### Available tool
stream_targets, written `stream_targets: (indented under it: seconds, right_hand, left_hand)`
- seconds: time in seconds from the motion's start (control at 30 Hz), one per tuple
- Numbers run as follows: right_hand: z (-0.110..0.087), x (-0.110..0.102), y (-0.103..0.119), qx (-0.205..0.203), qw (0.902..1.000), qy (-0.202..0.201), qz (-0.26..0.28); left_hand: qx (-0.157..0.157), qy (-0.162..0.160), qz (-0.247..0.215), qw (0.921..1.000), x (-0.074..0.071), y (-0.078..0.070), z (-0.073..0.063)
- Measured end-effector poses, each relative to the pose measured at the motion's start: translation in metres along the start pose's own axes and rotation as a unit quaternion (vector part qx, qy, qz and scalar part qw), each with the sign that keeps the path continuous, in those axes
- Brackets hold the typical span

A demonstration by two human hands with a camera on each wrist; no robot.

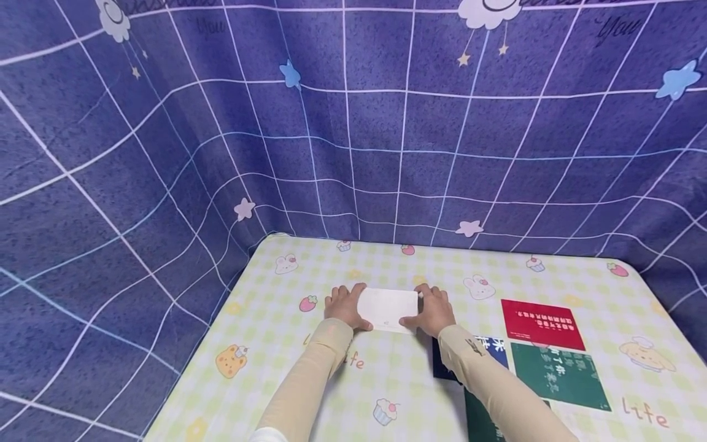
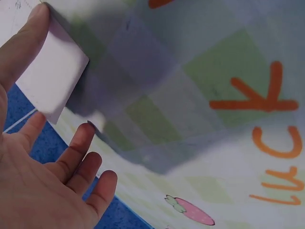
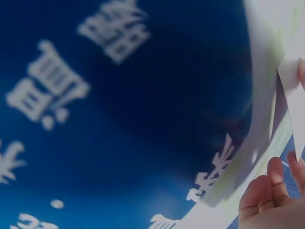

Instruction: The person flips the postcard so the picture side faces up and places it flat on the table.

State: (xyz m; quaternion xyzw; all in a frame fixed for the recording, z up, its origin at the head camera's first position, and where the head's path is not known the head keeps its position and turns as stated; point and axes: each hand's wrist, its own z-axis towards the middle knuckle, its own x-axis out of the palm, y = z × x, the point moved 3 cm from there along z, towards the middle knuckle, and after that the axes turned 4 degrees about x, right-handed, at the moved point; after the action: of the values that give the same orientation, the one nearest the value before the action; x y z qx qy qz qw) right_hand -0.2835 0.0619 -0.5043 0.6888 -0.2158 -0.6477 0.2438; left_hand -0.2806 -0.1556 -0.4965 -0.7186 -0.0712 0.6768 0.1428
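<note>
A white rectangular card point(image 1: 388, 309) with small faint print near its lower edge is held over the table by both hands. At its left side, my left hand point(image 1: 343, 307) pinches it between thumb and index finger. The right hand point(image 1: 435, 312) grips the opposite side in the same manner. In the left wrist view, the card point(image 2: 59, 71) stands a little off the cloth and casts a shadow, while the other fingers spread below it. Only an edge of the card point(image 3: 291, 95) shows in the right wrist view, above the right hand's fingers point(image 3: 278, 179).
Right of the hands lie a red card point(image 1: 544, 325), a green card point(image 1: 560, 376), a dark blue card point(image 1: 444, 359) and another green card point(image 1: 479, 414), the last two partly under the right forearm. A patterned cloth covers the table point(image 1: 287, 380); a blue grid curtain point(image 1: 375, 123) hangs behind.
</note>
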Motion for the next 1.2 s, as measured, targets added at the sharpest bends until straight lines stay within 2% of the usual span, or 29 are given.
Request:
stream_targets:
  seconds: [0.23, 0.37, 0.57, 0.8, 1.2]
  right_hand:
    - [-0.004, -0.003, 0.000, -0.014, 0.9998, -0.016, 0.000]
    - [-0.006, -0.005, 0.001, -0.017, 0.9996, -0.022, -0.001]
    - [-0.007, -0.005, -0.001, -0.010, 0.9998, -0.018, -0.005]
    - [-0.005, -0.008, -0.005, -0.001, 0.9998, -0.018, -0.013]
    - [-0.007, -0.006, -0.005, 0.014, 0.9995, -0.023, 0.018]
  left_hand:
    - [-0.037, 0.000, -0.018, 0.9991, -0.001, 0.001, 0.000]
    - [-0.050, 0.004, -0.011, 0.9987, -0.002, -0.001, -0.001]
    - [-0.044, 0.001, 0.007, 0.9990, -0.002, -0.004, -0.002]
    - [-0.044, -0.013, 0.004, 0.9989, -0.004, -0.005, -0.005]
    - [-0.047, -0.012, -0.004, 0.9988, -0.008, -0.006, -0.010]
